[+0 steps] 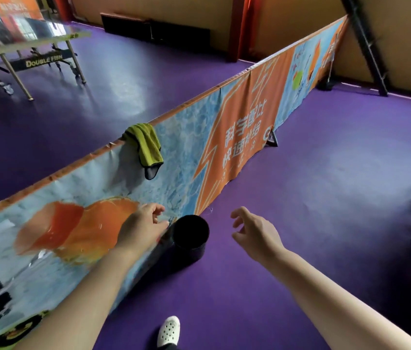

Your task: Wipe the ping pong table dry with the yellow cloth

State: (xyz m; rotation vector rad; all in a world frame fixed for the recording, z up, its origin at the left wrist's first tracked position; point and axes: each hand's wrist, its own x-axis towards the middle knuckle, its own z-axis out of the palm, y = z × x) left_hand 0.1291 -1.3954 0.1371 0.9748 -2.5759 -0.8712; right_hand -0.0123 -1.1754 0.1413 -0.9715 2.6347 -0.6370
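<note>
Yellow cloth (145,144): draped over the top edge of the barrier (237,122), likely hung there for drying and easy reach.
Left hand (142,227), right hand (255,233): empty, fingers loosely spread, extended above the black bucket (190,236).
Ping pong table (22,34): well apart, beyond the barrier.

Yellow cloth (146,145) terry, matt; barrier banner (237,127) fabric; floor (300,198) smooth.

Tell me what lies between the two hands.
A black bin on the purple floor, between left hand and right hand, in the head view.
</note>
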